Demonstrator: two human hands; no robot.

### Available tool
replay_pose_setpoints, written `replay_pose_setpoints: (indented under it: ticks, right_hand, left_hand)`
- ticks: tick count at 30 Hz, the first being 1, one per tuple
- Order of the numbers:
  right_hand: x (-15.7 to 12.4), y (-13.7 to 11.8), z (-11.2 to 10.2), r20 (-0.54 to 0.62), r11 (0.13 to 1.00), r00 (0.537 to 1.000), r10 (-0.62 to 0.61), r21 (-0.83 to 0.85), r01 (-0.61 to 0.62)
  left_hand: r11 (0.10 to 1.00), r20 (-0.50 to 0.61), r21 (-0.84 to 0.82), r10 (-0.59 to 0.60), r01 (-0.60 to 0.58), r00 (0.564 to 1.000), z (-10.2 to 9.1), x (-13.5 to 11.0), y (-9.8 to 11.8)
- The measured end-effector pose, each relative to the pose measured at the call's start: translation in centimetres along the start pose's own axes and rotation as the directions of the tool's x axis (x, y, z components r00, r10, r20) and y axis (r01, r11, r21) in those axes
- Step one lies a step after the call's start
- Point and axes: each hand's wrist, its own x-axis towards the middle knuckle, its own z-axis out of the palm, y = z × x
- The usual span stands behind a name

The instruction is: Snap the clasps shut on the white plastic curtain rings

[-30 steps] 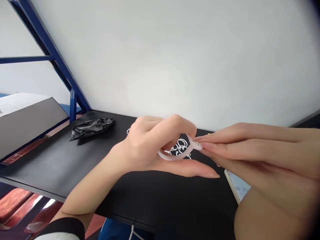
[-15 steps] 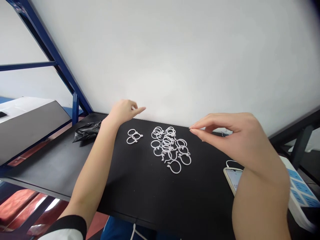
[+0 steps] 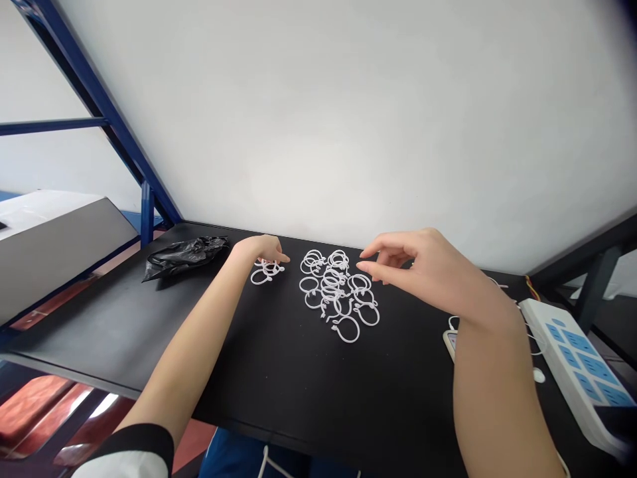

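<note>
A pile of several white plastic rings [image 3: 338,292] lies on the black table [image 3: 279,372] near the wall. To its left sits a small separate group of white rings [image 3: 266,273]. My left hand [image 3: 259,249] rests on that small group, its fingers curled down and pinched on one of the rings there. My right hand [image 3: 423,265] hovers just right of the pile's far side. Its fingers are loosely bent and apart, and it holds nothing.
A crumpled black plastic bag [image 3: 184,255] lies at the table's far left. A phone [image 3: 449,342] peeks out beside my right forearm, and a white power strip [image 3: 572,358] with a cable lies at the right. A blue metal frame [image 3: 99,109] and a grey board [image 3: 54,245] stand to the left.
Both hands held one ring close to the camera a second ago. The hands then parted; my left hand went down to the small group of rings, and my right moved toward the pile.
</note>
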Motion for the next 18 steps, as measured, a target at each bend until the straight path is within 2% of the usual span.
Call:
replay_pose_setpoints:
  ticks: [7,12,14,18]
  right_hand:
    - [0.0,-0.1,0.1,-0.059,1.0,0.998,-0.017,-0.023,0.016]
    - [0.0,-0.1,0.2,-0.073,1.0,0.997,-0.025,-0.007,0.025]
    - [0.1,-0.1,0.3,-0.076,1.0,0.997,-0.029,-0.007,0.028]
    - [0.1,-0.2,0.4,-0.074,1.0,0.997,-0.026,-0.01,0.026]
  left_hand:
    - [1.0,-0.107,-0.008,-0.015,0.014,0.994,-0.5,-0.7,0.4]
    - [1.0,-0.136,0.014,0.012,-0.01,0.991,-0.7,-1.1,0.8]
    - [0.998,-0.15,0.043,0.057,-0.051,0.987,-0.5,-1.2,1.3]
    - [0.97,-0.117,0.112,0.23,-0.217,0.966,0.7,-0.9,3.7]
